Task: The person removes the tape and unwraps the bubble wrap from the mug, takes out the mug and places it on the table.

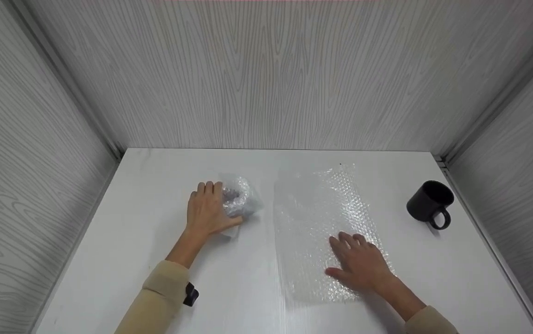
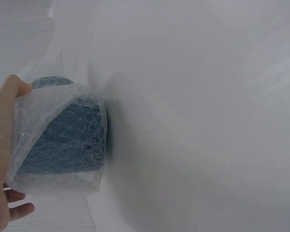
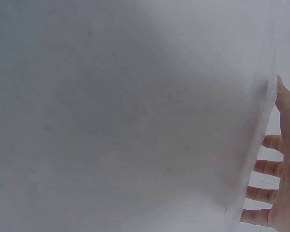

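Though wrap point(image 1: 245, 196) blurs the dark object point(image 2: 70, 138) | left fingers point(image 1: 209, 188) grip it | right fingers point(image 1: 348, 240) apart

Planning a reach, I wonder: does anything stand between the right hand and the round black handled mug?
Nothing visible stands between the right hand and the mug; the clear, flat plastic bubble-wrap sheet lies under the hand.

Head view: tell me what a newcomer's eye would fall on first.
Probably the mug, black against the white table, near its right edge. Next, perhaps, the shiny bubble wrap spread right of the table's middle, with the right hand on its near part. Left of that, the left hand grips a wrapped bundle, something dark showing through.
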A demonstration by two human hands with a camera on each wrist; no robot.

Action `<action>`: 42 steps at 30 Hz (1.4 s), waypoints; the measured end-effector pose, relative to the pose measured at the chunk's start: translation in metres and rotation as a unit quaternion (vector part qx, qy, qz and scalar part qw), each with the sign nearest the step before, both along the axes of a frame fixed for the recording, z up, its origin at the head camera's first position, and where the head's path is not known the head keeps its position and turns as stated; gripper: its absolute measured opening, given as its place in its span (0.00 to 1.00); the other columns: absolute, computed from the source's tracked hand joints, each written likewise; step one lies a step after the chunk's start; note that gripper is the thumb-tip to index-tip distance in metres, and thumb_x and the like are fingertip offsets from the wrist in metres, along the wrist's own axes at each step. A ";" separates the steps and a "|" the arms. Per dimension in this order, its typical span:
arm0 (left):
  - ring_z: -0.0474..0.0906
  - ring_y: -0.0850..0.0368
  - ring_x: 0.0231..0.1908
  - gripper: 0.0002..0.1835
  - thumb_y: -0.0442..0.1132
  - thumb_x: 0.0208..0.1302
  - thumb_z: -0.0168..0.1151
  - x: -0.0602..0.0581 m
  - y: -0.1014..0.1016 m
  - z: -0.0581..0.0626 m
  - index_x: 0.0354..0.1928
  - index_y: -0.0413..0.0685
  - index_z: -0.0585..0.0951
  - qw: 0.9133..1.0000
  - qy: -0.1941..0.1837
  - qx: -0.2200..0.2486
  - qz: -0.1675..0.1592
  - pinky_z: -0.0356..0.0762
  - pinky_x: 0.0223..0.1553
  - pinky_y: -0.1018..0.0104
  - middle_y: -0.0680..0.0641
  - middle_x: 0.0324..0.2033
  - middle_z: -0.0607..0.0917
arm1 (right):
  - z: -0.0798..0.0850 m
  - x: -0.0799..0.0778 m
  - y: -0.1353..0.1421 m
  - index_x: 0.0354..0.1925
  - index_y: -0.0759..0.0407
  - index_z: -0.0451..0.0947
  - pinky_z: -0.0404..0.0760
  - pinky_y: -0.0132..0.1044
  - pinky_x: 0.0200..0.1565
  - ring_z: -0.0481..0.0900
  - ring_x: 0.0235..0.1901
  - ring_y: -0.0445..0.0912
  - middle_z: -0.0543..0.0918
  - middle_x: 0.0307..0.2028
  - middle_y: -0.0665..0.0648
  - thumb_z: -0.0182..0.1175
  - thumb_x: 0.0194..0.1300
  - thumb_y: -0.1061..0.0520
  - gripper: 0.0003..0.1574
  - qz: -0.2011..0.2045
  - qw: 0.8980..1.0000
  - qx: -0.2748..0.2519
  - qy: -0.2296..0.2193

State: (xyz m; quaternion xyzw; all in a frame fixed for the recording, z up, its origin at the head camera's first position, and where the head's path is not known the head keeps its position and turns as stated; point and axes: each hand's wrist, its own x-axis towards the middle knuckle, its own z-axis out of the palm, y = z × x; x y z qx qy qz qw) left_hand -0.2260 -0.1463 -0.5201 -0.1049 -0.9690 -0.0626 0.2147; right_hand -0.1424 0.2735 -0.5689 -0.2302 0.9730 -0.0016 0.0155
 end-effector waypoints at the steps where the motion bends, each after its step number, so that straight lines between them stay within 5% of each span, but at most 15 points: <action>1: 0.76 0.43 0.41 0.52 0.71 0.40 0.77 0.001 0.002 0.000 0.57 0.36 0.77 1.000 0.005 -0.002 -0.003 0.80 0.36 0.53 0.37 0.42 0.83 | 0.000 0.000 0.000 0.79 0.50 0.65 0.83 0.66 0.58 0.73 0.70 0.67 0.72 0.74 0.63 0.50 0.69 0.18 0.55 0.000 1.000 -0.001 -0.001; 20: 0.77 0.46 0.41 0.53 0.76 0.39 0.73 0.017 0.028 0.019 0.56 0.38 0.78 0.999 0.035 -0.029 -0.028 0.81 0.37 0.56 0.40 0.42 0.84 | 0.000 0.003 0.001 0.79 0.49 0.64 0.84 0.65 0.56 0.74 0.69 0.68 0.72 0.75 0.62 0.51 0.68 0.17 0.57 -0.007 1.000 -0.008 0.001; 42: 0.77 0.50 0.42 0.56 0.81 0.37 0.71 0.050 0.071 0.045 0.59 0.43 0.79 0.996 0.043 -0.032 -0.077 0.82 0.38 0.60 0.44 0.45 0.86 | -0.001 0.000 0.000 0.79 0.49 0.65 0.84 0.66 0.56 0.74 0.69 0.67 0.73 0.74 0.61 0.56 0.68 0.20 0.55 -0.006 1.000 -0.014 0.005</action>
